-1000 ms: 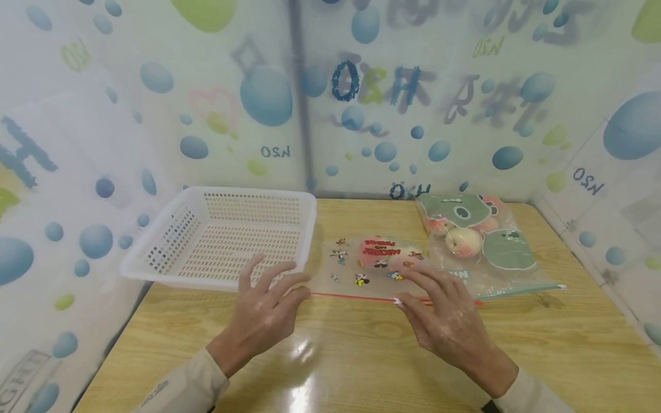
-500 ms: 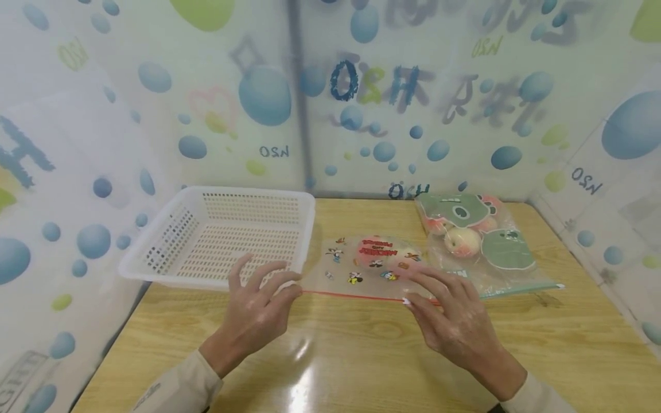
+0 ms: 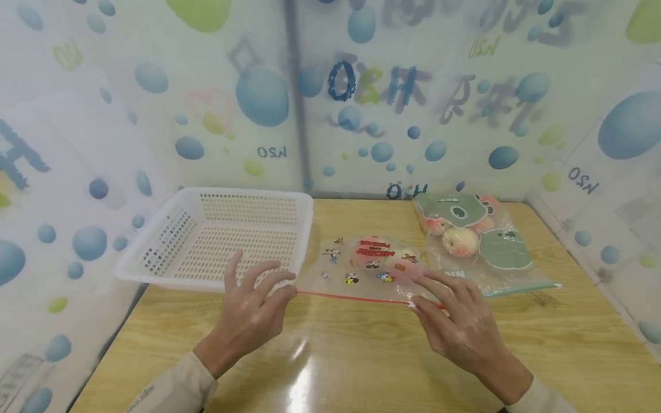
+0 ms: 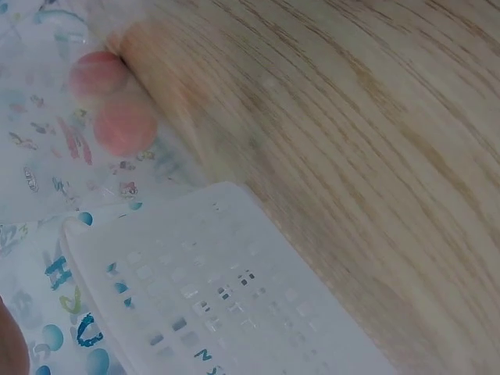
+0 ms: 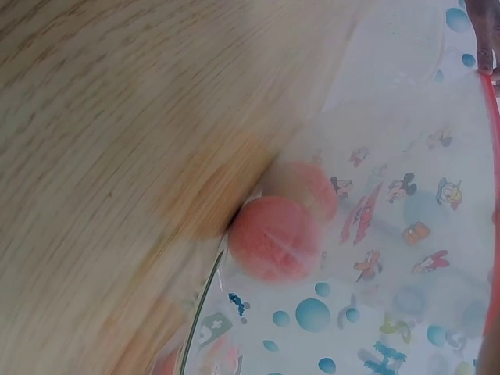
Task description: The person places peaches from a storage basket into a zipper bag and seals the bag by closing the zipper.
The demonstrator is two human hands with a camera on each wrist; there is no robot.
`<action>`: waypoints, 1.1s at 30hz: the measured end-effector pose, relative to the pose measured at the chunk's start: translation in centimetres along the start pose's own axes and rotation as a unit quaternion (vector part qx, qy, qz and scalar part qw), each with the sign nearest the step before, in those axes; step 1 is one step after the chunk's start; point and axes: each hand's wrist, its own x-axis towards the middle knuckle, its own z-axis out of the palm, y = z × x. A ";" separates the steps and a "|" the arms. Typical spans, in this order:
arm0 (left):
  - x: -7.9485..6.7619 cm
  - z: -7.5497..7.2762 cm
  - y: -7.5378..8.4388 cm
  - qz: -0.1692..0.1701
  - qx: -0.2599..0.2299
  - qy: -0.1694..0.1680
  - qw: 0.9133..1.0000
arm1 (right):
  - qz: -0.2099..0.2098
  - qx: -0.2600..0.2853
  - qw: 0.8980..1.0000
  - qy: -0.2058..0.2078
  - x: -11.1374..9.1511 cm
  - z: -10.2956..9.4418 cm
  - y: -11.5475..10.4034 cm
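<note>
A clear zip bag (image 3: 338, 281) with cartoon prints and a red zip strip lies on the table between my hands. Two pinkish peaches (image 5: 275, 238) show through it in the right wrist view. Thumb and forefinger of my left hand (image 3: 251, 312) pinch the left end of the red strip, beside the basket. My right hand (image 3: 462, 324) pinches the white slider (image 3: 411, 304) near the strip's right end, its other fingers lying over the bag. In the left wrist view only a bit of a finger (image 4: 11, 344) shows at the lower left edge.
A white perforated plastic basket (image 3: 304, 235) stands at the left, close to my left hand. Another zip bag with green prints (image 3: 508, 249) and several peaches lies at the back right. A patterned curtain (image 3: 361, 115) surrounds the wooden table (image 3: 341, 355).
My right hand has moved the slider rightward along the red strip. My left hand has shifted a little left with the bag's left end, so the hands are farther apart.
</note>
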 end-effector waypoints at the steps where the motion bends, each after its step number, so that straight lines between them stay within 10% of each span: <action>1: 0.0 0.0 0.0 0.000 0.001 0.000 1.000 | 0.001 -0.001 1.000 0.000 -0.1 0.0 0.0; 33: -0.4 -0.2 0.0 -0.037 -0.039 -0.025 0.998 | 0.031 0.005 0.999 -0.041 -1.8 -0.6 0.8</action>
